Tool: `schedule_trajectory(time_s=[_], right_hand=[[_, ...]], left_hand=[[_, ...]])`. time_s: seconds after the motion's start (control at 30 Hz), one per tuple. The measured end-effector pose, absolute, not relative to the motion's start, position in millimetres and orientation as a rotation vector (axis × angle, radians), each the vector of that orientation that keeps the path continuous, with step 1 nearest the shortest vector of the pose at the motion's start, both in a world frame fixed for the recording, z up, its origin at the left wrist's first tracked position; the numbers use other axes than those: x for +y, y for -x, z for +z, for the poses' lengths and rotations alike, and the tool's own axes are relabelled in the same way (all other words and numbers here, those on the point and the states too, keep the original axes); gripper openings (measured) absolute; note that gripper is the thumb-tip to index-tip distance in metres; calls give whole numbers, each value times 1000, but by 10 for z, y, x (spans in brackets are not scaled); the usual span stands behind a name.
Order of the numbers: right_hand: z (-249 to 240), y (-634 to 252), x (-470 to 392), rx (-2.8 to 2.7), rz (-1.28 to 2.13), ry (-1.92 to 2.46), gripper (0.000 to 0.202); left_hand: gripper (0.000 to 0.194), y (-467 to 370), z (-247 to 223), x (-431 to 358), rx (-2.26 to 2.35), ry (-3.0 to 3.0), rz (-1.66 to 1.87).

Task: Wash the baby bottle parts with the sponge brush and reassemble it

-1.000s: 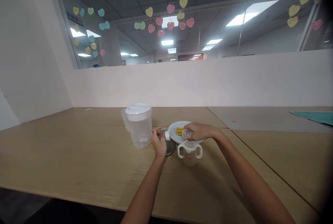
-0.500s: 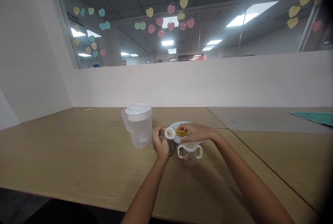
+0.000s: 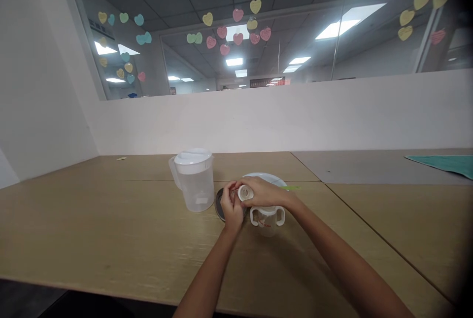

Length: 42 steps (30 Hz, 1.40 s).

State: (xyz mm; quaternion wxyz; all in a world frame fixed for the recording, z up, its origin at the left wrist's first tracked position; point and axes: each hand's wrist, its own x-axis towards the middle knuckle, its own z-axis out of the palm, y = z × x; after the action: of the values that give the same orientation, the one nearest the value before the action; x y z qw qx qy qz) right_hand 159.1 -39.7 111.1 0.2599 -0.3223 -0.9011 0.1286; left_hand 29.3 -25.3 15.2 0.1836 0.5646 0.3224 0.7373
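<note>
Being grasped in the left hand [image 3: 232, 209] is a small white-rimmed piece [image 3: 245, 193], its round end turned toward the camera. The right hand [image 3: 264, 192] is curled against the rim; whether a grip is made there cannot be told. Behind the left hand, a dark round dish [image 3: 219, 205] is partly hidden. Nearer the camera, a two-handled cup [image 3: 266, 224] is stood upright on the bench [image 3: 129, 239]. Behind, a white plate [image 3: 272, 179] is half covered; left, a lidded pitcher [image 3: 197, 185] is seen.

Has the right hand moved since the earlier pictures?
Yes. Judged against the lidded plastic pitcher, the right hand has moved left, closer to the left hand.
</note>
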Motion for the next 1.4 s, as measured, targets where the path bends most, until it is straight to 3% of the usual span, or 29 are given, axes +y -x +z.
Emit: schedule_trajectory(time_s=[0.17, 0.3, 0.63, 1.4], right_hand=[[1177, -1642, -380, -2366, 375, 840, 35], [1217, -1684, -393, -2357, 394, 823, 38], [1132, -1635, -380, -2429, 244, 834, 33], [1080, -1544, -387, -2578, -150, 1143, 37]], left_hand=[[50, -279, 113, -280, 878, -1856, 1917], [56, -253, 85, -259, 1106, -2047, 1892], [45, -203, 64, -181, 1317, -2101, 1988], [24, -207, 220, -272, 1922, -2153, 1530]])
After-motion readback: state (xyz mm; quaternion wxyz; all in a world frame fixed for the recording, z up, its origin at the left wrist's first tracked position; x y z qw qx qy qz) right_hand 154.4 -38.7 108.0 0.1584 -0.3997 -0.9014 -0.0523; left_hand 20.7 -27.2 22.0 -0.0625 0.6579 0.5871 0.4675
